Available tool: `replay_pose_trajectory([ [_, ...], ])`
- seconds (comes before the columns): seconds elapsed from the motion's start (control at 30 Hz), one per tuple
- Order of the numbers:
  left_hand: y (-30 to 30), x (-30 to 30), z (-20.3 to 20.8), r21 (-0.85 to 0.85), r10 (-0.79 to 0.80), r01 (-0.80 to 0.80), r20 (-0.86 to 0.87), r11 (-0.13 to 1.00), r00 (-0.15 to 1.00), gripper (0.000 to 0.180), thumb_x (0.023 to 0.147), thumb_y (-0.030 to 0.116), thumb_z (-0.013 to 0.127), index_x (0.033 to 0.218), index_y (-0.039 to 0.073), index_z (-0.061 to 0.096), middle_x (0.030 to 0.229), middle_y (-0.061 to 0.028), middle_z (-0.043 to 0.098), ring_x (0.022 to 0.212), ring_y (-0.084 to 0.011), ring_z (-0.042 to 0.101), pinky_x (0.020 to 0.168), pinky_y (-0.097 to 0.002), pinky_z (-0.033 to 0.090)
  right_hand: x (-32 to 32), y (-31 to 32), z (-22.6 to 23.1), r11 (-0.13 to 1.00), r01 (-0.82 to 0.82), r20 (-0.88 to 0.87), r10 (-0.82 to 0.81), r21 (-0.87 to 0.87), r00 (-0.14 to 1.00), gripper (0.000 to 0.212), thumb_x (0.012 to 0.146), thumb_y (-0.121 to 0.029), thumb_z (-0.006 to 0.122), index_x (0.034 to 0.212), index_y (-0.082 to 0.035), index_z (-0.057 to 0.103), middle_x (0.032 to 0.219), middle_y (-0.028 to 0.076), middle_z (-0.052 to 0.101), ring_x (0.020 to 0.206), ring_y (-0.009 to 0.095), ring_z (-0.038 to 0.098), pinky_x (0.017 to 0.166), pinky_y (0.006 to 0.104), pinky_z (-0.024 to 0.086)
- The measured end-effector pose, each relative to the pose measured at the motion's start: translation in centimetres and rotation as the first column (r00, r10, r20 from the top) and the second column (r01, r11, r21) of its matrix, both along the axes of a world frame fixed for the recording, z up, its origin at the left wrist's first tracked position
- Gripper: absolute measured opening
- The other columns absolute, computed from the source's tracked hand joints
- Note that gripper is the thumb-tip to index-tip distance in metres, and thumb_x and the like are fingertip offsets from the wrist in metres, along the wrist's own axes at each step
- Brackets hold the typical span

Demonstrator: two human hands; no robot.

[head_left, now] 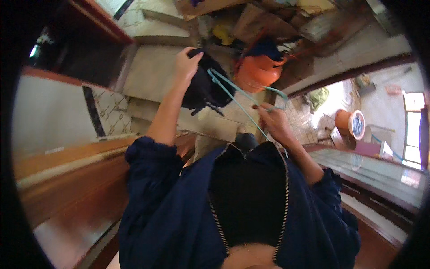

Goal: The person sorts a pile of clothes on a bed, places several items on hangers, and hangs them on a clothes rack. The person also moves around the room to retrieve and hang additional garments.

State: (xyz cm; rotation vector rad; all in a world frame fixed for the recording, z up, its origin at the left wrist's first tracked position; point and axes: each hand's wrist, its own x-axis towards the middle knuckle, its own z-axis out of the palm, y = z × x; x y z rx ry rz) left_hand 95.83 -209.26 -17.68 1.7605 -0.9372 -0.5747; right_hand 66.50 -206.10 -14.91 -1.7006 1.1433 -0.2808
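My left hand [187, 67] grips the upper edge of a black fabric piece [206, 87], with thin straps or ties dangling from its lower side; I cannot make out its exact kind. In front of my right side, my right hand [274, 122] is closed on a light blue clothes hanger [239, 91]. One end of the hanger reaches across to the black fabric and overlaps it; whether the two are hooked together is unclear.
An orange bucket-like container [259, 74] with dark cloth on top stands just beyond my hands. Stair steps [154, 67] lie ahead to the left. At right, a lower tiled floor holds an orange tub [350, 123] and a green cloth [319, 98]. Wooden rails flank me.
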Motion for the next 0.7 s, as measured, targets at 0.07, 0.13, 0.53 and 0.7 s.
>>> replay_pose_trajectory([
  [0.07,-0.1,-0.8,0.4,-0.074,-0.058,0.052,-0.082,0.996,0.995,0.019,0.074,0.011,0.062,0.090,0.001,0.062,0.082,-0.0073,0.063,0.075,-0.0165,0.058,0.069,-0.0277,0.044,2.2,-2.4,-6.1,0.918,-0.098,-0.027,0.095,-0.384,0.995,0.026,0.085,-0.021,0.043,0.094,-0.002,0.058,0.069,0.022,0.056,0.060,0.034,0.055,0.056,0.0411,0.043],
  [0.13,0.7,-1.6,1.5,-0.082,-0.095,0.087,-0.098,0.993,0.991,0.019,0.074,0.009,0.062,0.091,0.001,0.061,0.085,-0.0067,0.061,0.079,-0.0153,0.056,0.072,-0.0262,0.044,5.4,-4.8,-8.5,0.933,-0.202,-0.159,0.160,-0.299,0.974,0.024,0.079,-0.017,0.045,0.079,0.004,0.058,0.075,0.026,0.056,0.072,0.041,0.055,0.064,0.0460,0.043],
  [0.53,-4.4,-2.1,-4.5,0.007,-0.217,0.238,0.447,0.971,0.868,0.030,0.080,0.003,0.050,0.111,0.000,0.050,0.108,-0.0122,0.054,0.103,-0.0243,0.050,0.092,-0.0304,0.034,12.5,-25.0,-13.6,0.840,0.449,0.558,-0.539,0.304,0.631,0.019,0.078,-0.012,0.051,0.064,0.001,0.055,0.053,0.003,0.044,0.050,0.011,0.041,0.043,0.0298,0.031],
  [0.7,-5.4,-1.1,-8.9,0.093,-0.248,0.230,0.297,0.969,0.922,0.040,0.085,0.010,0.050,0.122,-0.001,0.039,0.118,-0.0156,0.047,0.109,-0.0260,0.045,0.095,-0.0317,0.031,17.4,-29.4,-9.7,0.841,0.526,0.657,-0.468,0.126,0.591,0.019,0.076,-0.010,0.052,0.063,0.004,0.051,0.056,0.005,0.046,0.057,0.013,0.045,0.051,0.0355,0.038],
])
